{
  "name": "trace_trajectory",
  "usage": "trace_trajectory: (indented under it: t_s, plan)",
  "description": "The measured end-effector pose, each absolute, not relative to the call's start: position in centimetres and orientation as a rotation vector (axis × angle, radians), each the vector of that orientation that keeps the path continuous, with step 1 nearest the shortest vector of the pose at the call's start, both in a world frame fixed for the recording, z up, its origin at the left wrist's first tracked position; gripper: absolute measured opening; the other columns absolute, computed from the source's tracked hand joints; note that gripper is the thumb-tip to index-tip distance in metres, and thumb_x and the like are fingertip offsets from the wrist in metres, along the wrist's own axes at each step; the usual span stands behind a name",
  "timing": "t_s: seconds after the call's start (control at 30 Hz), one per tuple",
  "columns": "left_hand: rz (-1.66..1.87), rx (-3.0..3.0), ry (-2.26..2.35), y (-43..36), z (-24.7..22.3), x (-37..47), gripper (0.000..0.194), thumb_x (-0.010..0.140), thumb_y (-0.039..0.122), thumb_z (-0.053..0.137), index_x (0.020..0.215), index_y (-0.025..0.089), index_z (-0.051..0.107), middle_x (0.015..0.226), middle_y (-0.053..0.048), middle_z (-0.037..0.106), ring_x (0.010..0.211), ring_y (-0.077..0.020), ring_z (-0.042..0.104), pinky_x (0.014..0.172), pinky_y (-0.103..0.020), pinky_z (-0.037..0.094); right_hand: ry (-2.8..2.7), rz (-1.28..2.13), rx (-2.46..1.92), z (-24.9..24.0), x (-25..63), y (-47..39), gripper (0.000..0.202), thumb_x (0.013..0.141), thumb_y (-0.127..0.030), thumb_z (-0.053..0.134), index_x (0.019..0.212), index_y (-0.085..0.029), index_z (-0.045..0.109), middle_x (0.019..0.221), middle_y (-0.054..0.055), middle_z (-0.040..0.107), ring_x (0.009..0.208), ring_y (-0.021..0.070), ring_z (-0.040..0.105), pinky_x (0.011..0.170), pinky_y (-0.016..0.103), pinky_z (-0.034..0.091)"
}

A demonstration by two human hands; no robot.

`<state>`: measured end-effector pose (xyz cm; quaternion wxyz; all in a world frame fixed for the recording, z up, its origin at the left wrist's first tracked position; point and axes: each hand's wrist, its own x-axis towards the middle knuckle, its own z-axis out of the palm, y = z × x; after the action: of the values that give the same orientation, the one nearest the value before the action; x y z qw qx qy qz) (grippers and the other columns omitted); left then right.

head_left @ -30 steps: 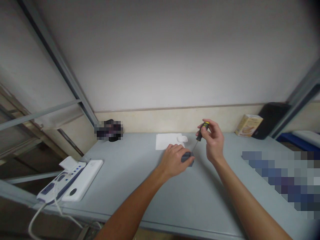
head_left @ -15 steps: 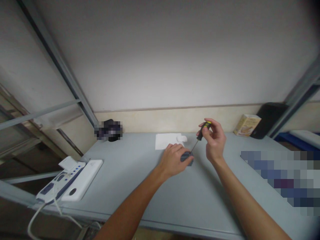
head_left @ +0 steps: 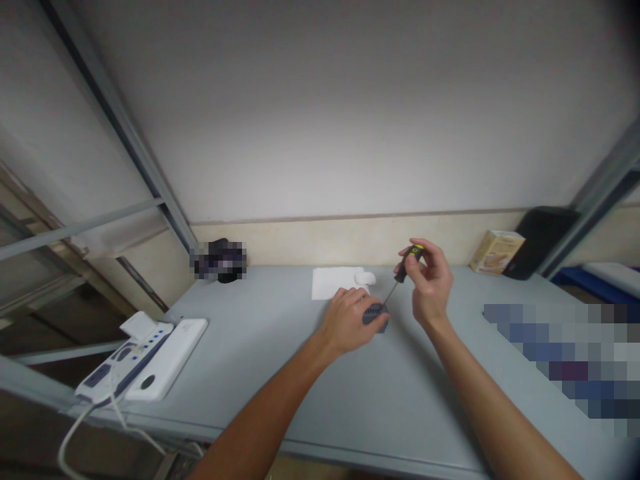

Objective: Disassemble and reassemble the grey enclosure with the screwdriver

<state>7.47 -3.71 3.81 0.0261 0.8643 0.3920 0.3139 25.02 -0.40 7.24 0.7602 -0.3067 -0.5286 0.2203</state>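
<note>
My left hand (head_left: 349, 321) grips a small dark grey box with slotted vents (head_left: 374, 313) and holds it on the desk, its thumb along the near side. Between the fingers and thumb of my right hand (head_left: 431, 277) is a screwdriver (head_left: 408, 265) with a black and yellow handle. Its thin shaft slants down to the left, and the tip meets the top right of the grey box. Whether the tip sits in a screw is too small to tell. Behind my left hand lie a white sheet of paper (head_left: 333, 281) and a small white rounded object (head_left: 365, 278).
A power strip (head_left: 107, 370) and a long white slab like a power bank (head_left: 170, 357) lie at the desk's left, with white cables (head_left: 65, 443) over the edge. At the back right stand a yellowish box (head_left: 497, 252) and a black case (head_left: 545, 240). Blurred patches cover other items.
Almost nothing differs: the whole view has shifted very slightly. Both hands, the screwdriver and the grey box keep their places relative to each other.
</note>
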Motion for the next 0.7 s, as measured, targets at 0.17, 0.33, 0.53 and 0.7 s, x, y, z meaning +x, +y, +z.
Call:
trace_trajectory:
  t_s: [0.17, 0.33, 0.53, 0.7]
  plan:
    - [0.969, 2.683, 1.204, -3.62, 3.68, 7.44, 0.024, 0.098, 0.043, 0.065, 0.106, 0.022, 0.072, 0.1, -0.004, 0.073, 0.097, -0.0218, 0.067, 0.089, -0.037, 0.045, -1.15, 0.455, -0.67, 7.25, 24.98, -0.31, 0.03, 0.09, -0.034, 0.073, 0.118, -0.026, 0.066, 0.096, 0.001, 0.064, 0.059, 0.0098, 0.063, 0.056, 0.025, 0.055]
    - [0.976, 2.697, 1.201, -3.55, 3.47, 7.44, 0.025, 0.099, 0.044, 0.064, 0.107, 0.022, 0.072, 0.1, -0.003, 0.072, 0.096, -0.0213, 0.066, 0.089, -0.037, 0.045, -1.154, 0.48, -0.683, 7.2, 24.99, -0.44, 0.031, 0.09, -0.034, 0.073, 0.119, -0.026, 0.066, 0.096, 0.001, 0.065, 0.059, 0.01, 0.063, 0.057, 0.025, 0.055]
    - [0.965, 2.714, 1.205, -3.59, 3.53, 7.35, 0.025, 0.101, 0.043, 0.061, 0.107, 0.022, 0.072, 0.099, -0.004, 0.072, 0.097, -0.0215, 0.066, 0.09, -0.038, 0.045, -1.153, 0.486, -0.69, 7.1, 25.09, -0.31, 0.031, 0.091, -0.034, 0.073, 0.12, -0.026, 0.066, 0.097, 0.001, 0.065, 0.06, 0.0099, 0.064, 0.057, 0.025, 0.055]
    - [0.967, 2.712, 1.211, -3.63, 3.54, 7.4, 0.024, 0.101, 0.042, 0.06, 0.107, 0.022, 0.071, 0.1, -0.004, 0.073, 0.097, -0.022, 0.067, 0.09, -0.038, 0.045, -1.146, 0.505, -0.685, 7.33, 25.03, -0.45, 0.03, 0.09, -0.034, 0.073, 0.118, -0.025, 0.066, 0.096, 0.0, 0.065, 0.06, 0.0096, 0.063, 0.057, 0.025, 0.055]
